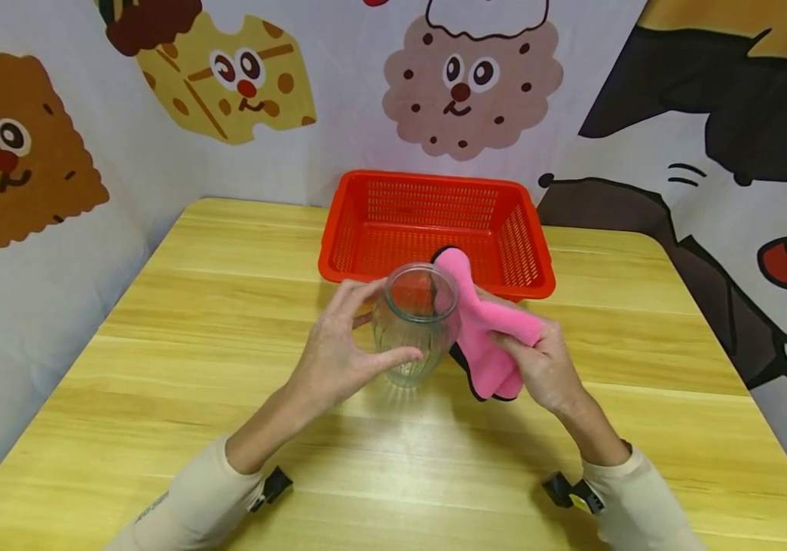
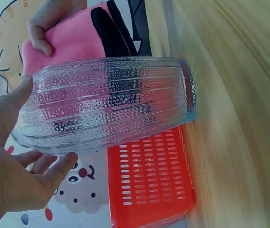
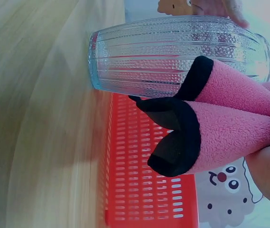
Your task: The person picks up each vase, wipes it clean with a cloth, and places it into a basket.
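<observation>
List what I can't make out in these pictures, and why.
Head view: most fingers of the right hand, hidden behind the pink plush cloth with black edging.
Head view: the dark marking on the beige fabric left sleeve, too small to read.
Right wrist view: one end of the red perforated plastic basket, cut off by the bottom edge.

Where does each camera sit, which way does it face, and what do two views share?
Head: worn on the head, looking forward and down at the glass vase, pink cloth and red basket; left hand, right hand and both sleeves show.
Left wrist: on the left wrist, facing the vase side-on, table at picture right; both hands show.
Right wrist: on the right wrist, facing the cloth and vase, table at picture left; part of each hand shows.
Shared: both wrist views hold the vase, cloth and basket.
</observation>
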Action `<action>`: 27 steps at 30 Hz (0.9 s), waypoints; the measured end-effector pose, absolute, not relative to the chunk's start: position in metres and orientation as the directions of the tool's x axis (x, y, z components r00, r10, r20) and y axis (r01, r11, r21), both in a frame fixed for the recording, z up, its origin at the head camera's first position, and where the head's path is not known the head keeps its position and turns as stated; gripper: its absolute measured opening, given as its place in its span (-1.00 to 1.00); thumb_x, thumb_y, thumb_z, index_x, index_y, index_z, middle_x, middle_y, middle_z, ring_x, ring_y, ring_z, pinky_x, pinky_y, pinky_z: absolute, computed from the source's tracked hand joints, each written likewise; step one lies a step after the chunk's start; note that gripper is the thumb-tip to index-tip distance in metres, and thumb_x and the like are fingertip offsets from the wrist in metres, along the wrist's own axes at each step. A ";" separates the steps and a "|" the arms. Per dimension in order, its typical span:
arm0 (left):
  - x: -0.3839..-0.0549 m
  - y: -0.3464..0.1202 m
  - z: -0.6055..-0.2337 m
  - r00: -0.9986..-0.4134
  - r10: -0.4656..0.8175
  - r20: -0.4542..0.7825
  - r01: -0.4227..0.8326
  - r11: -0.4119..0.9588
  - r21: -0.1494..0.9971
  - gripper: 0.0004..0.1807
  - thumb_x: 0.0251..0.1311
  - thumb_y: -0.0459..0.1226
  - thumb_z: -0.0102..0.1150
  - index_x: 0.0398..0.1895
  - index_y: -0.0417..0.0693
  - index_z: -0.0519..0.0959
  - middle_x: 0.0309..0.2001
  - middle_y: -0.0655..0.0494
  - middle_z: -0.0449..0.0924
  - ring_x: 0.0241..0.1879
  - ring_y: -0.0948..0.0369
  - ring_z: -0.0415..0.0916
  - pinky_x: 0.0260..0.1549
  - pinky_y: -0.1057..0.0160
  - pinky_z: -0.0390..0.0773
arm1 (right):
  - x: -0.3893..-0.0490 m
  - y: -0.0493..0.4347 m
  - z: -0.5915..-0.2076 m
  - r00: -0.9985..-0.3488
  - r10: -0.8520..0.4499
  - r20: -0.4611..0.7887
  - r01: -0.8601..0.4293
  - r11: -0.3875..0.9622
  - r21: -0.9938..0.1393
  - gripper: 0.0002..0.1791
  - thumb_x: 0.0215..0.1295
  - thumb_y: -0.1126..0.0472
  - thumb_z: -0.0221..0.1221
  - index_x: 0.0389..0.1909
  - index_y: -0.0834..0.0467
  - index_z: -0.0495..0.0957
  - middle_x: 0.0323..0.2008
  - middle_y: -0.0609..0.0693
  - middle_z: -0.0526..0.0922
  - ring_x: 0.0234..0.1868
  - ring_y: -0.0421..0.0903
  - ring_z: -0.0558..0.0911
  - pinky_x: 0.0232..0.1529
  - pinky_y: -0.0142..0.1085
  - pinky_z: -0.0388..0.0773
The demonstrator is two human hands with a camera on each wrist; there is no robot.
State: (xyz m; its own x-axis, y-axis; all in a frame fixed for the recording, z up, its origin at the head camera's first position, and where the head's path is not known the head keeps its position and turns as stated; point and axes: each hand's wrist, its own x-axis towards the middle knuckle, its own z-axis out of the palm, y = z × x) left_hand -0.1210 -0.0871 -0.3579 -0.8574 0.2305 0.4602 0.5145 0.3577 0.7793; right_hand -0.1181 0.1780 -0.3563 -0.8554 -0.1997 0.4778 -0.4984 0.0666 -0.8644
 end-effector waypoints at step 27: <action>-0.124 -0.090 -0.358 -0.851 0.269 0.450 0.519 0.307 0.798 -0.04 -0.16 -0.25 0.70 0.40 -0.13 0.44 0.10 0.12 0.44 0.22 0.19 0.43 0.07 0.24 0.58 | -0.117 0.183 -0.363 -0.903 -0.136 0.407 -0.424 0.135 -0.896 -0.49 0.19 0.65 0.12 -0.07 0.07 0.78 -0.25 -0.10 0.74 -0.33 -0.22 0.66 -0.31 -0.46 0.62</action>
State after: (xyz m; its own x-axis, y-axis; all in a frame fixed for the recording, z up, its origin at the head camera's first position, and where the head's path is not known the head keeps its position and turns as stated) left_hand -0.1244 -0.0901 -0.3576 -0.8513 0.2693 0.4504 0.5191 0.3068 0.7978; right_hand -0.1168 0.1832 -0.3629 -0.9034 -0.1356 0.4069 -0.4237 0.1349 -0.8957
